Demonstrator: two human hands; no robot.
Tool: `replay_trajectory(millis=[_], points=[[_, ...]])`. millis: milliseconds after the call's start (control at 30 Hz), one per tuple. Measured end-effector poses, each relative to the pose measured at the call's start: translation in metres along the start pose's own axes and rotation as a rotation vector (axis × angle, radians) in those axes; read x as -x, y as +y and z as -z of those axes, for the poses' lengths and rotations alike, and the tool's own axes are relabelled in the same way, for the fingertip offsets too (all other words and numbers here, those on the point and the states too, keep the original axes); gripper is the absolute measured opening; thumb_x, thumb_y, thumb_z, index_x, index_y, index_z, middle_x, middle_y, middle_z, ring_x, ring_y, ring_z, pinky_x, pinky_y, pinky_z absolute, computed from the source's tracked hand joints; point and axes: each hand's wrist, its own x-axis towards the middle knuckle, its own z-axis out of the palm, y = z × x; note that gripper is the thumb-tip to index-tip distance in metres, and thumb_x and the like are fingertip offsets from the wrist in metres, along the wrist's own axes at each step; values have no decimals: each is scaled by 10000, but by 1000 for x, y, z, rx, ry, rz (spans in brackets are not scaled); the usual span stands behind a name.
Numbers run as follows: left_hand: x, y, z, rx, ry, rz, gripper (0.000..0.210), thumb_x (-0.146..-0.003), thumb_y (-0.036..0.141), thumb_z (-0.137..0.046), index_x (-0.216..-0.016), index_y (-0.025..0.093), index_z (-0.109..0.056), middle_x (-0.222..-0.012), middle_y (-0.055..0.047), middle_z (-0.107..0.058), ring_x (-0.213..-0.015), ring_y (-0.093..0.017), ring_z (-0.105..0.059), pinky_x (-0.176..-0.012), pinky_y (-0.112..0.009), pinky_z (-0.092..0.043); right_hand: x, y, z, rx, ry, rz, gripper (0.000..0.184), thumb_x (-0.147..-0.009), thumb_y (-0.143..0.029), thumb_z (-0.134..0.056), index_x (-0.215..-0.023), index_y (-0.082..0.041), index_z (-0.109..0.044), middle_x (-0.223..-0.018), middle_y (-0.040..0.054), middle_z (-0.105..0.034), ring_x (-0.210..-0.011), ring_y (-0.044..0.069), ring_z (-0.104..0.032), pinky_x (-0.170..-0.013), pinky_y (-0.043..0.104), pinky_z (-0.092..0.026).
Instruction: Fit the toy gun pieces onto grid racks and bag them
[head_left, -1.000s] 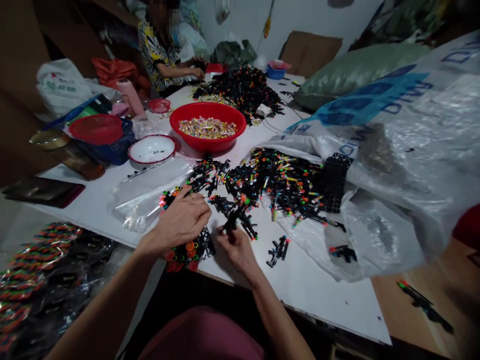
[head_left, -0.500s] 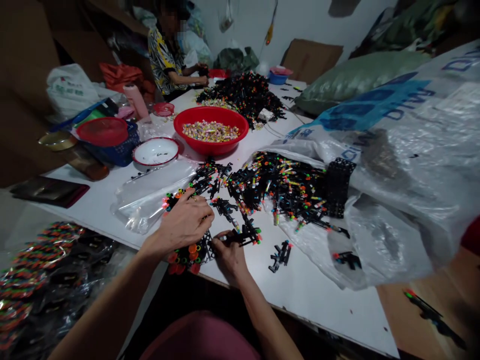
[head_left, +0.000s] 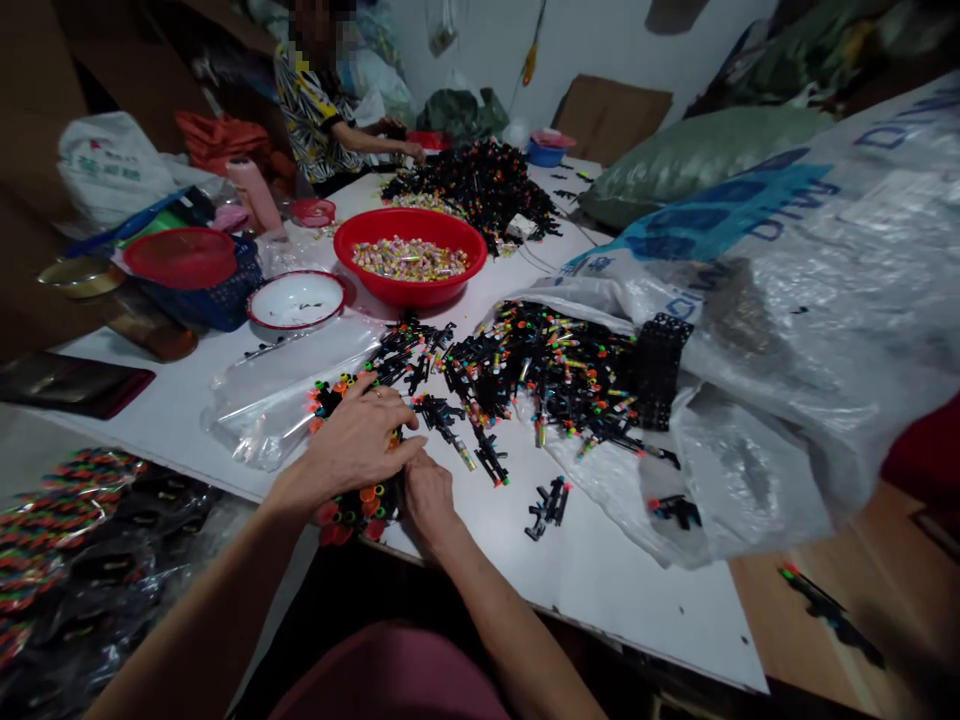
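Observation:
My left hand (head_left: 361, 437) lies over a black holder filled with small toy parts, its fingers stretched forward and thumb out to the right. Orange and green round tips (head_left: 369, 500) stick out around its edges. Close against the thumb, my right hand (head_left: 429, 495) presses at the holder's right side, fingers closed together. What they grip is hidden. Beside my hands lie loose black toy guns (head_left: 442, 415) with coloured tips, and another small toy gun (head_left: 550, 505) rests farther right. Behind them spreads a large pile of toy guns (head_left: 562, 370) with colourful capsules.
A red basin (head_left: 409, 292) of small colourful capsules and a white enamel dish (head_left: 289, 305) stand ahead. Clear plastic bags (head_left: 277, 400) lie left. A big printed plastic sack (head_left: 840, 300) covers the right side. Across the table (head_left: 615, 580), a co-worker (head_left: 315, 120) sits by another black pile.
My right hand has moved left, up against my left thumb. The black toy gun it held is no longer visible. The view has shifted slightly.

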Motion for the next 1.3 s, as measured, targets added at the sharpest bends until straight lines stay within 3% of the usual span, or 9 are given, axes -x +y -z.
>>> replay_trajectory(millis=[100, 233, 300, 467, 667, 833, 967, 1133, 1300], points=[[0, -2, 0, -9, -1, -5, 253, -860, 343, -464, -835, 196, -668, -844, -28, -666, -960, -200, -589, -1108, -478, -150, 2, 21, 25, -88, -2, 2, 226, -878, -251, -503, -1088, -183, -550, -1006, 64, -640, -867, 177, -612, -708, 247, -425], [2, -1, 0, -7, 9, 15, 241, -850, 336, -468, -856, 202, -668, -873, -30, -663, -957, -200, -591, -1103, -479, -159, 2, 48, 48, 63, 121, -320, 237, -875, -242, -480, -1087, -156, -544, -1014, 113, -626, -839, 208, -611, -668, 280, -411], [2, -1, 0, -10, 7, 21, 237, -846, 329, -470, -847, 202, -671, -864, -29, -663, -942, -197, -594, -1101, -476, -163, 2, 52, 49, -25, 69, -316, 177, -840, -257, -523, -970, -150, -580, -872, 82, -639, -751, 192, -600, -629, 263, -394], [0, -1, 0, -5, 9, -4, 238, -843, 319, -468, -836, 199, -673, -840, -26, -672, -952, -196, -591, -1102, -465, -168, 14, 42, 23, -636, 121, -50, 227, -841, -374, -520, -939, -176, -570, -684, -17, -582, -594, 125, -520, -558, 219, -374], [0, 0, -1, 18, 20, 29, 237, -835, 335, -492, -852, 189, -678, -859, -31, -676, -964, -194, -597, -1110, -459, -170, 26, 38, -15, -776, 219, -76, 226, -858, -367, -487, -959, -183, -569, -741, 8, -594, -640, 149, -536, -597, 254, -426], [1, 1, -1, 24, 35, 25, 280, -853, 396, -489, -884, 196, -683, -883, -36, -677, -987, -204, -595, -1112, -471, -174, 21, 23, -18, -338, 157, 44, 158, -871, -227, -466, -972, -176, -577, -908, 61, -621, -814, 176, -584, -734, 282, -455], [2, -3, -2, 23, 63, -16, 411, -848, 543, -471, -928, 198, -678, -901, -46, -674, -980, -221, -596, -1105, -497, -184, 16, -1, -15, 33, 38, -72, 277, -822, -106, -465, -1084, -128, -554, -984, 125, -617, -878, 220, -588, -720, 309, -464], [1, -7, -2, -2, 79, -9, 317, -828, 468, -514, -886, 203, -679, -887, -44, -683, -986, -226, -592, -1107, -502, -187, -8, 18, 23, -74, -169, 25, 195, -844, -221, -542, -1018, -165, -608, -911, 66, -656, -794, 182, -621, -674, 251, -452], [0, -7, -2, -1, 88, -6, 262, -816, 389, -519, -893, 201, -683, -881, -46, -684, -989, -225, -590, -1103, -506, -200, -57, 52, 72, 273, 89, -197, 235, -893, -145, -442, -1077, -110, -583, -1046, 157, -621, -915, 226, -630, -723, 288, -466]])
